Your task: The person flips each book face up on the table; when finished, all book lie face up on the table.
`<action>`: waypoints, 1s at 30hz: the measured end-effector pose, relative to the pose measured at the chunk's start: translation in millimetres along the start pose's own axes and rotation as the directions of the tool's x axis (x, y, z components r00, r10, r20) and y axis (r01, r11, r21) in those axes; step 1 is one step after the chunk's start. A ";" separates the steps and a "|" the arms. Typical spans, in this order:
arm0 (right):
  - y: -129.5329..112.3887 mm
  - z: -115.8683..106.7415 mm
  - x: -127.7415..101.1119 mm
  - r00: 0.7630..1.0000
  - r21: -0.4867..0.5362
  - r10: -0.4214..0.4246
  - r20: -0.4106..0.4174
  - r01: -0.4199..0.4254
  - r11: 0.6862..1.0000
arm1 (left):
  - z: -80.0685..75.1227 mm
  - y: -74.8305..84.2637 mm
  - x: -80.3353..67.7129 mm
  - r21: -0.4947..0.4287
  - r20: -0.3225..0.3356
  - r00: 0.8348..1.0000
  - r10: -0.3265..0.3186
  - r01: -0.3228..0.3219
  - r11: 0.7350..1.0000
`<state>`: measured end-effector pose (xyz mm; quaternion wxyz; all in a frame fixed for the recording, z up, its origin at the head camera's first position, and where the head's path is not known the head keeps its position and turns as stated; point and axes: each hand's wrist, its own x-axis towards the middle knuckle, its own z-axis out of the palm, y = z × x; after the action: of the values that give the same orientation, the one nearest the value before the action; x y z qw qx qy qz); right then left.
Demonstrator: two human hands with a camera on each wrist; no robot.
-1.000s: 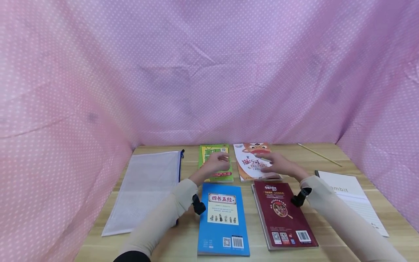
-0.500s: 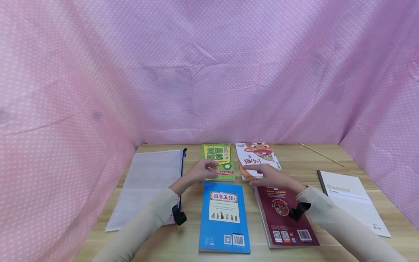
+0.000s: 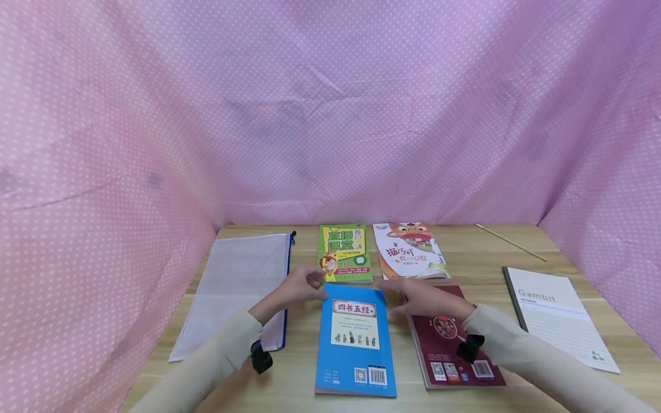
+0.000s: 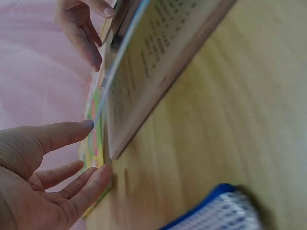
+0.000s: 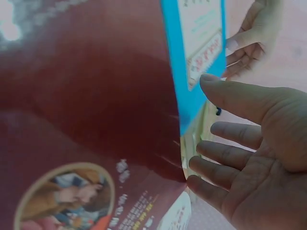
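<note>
A blue book [image 3: 355, 367] lies flat in the middle of the table in the head view. My left hand [image 3: 302, 285] is at its upper left corner, fingers spread. In the left wrist view the left thumb [image 4: 67, 134] reaches the book's edge, and a printed page shows beneath the raised blue cover. On the other side, my right hand [image 3: 426, 298] is over the top of a maroon book [image 3: 439, 355], its fingers loosely extended toward the blue book's upper right corner. The right wrist view shows the right palm turned toward the books, holding nothing.
Behind the blue book lie a green book [image 3: 345, 241] and a white book with a cartoon animal [image 3: 408, 269]. A mesh zipper pouch [image 3: 242, 275] is at the left. To the right are a Gambit notepad [image 3: 563, 321] and a pencil [image 3: 511, 242]. Pink dotted cloth [image 3: 330, 143] encloses the table.
Both hands have drawn back from above the green and white books toward me, to the upper corners of the blue book. The books have stayed in place.
</note>
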<state>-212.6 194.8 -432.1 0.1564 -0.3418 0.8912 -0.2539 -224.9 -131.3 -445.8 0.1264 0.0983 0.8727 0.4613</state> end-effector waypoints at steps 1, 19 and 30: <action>-0.9 1.5 -0.1 1.000 -0.023 0.002 -0.002 -0.003 1.000 | -0.1 -2.1 -1.2 -0.009 0.005 1.000 -0.001 0.001 1.000; -8.3 20.6 -5.2 0.994 -0.054 0.102 0.028 -0.101 0.993 | 5.5 -17.4 -22.5 -0.081 0.065 0.998 0.009 -0.004 0.997; -6.1 22.2 -10.3 0.994 -0.022 0.088 0.072 -0.087 0.996 | 16.0 -20.3 -28.5 -0.098 0.125 0.992 0.006 0.007 0.995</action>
<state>-192.0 190.3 -445.9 0.1963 -0.3130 0.9014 -0.2258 -194.0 -138.3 -467.6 0.1857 0.1204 0.8393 0.4965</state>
